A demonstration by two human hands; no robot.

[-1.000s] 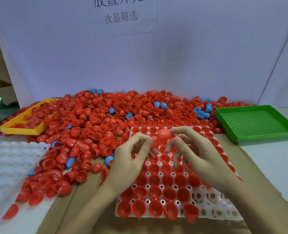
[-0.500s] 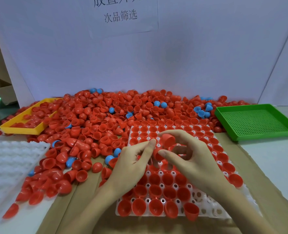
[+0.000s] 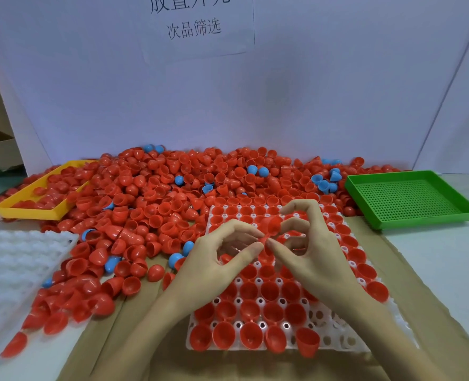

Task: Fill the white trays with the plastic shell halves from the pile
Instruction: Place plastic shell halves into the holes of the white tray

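Observation:
A white tray [image 3: 335, 339] lies in front of me, most of its sockets holding red shell halves; a few sockets at its near right show bare. Both hands hover over the tray's middle. My right hand [image 3: 313, 259] holds a red shell half [image 3: 272, 224] between its fingers. My left hand [image 3: 217, 259] pinches the lower edge of that shell with thumb and forefinger, fingertips meeting my right thumb. The big pile of red and blue shell halves [image 3: 156, 204] spreads behind and left of the tray. A second white tray [image 3: 10, 265] lies at the left with its sockets bare.
A yellow tray [image 3: 30, 210] with red shells sits at the back left, half buried by the pile. A green perforated tray [image 3: 409, 199] stands at the back right. A white backboard with a printed sheet closes the rear. Brown cardboard covers the table under the trays.
The red shell between my fingers has turned from dome-up to tilted, and both hands have drawn closer, fingertips now meeting at its edge.

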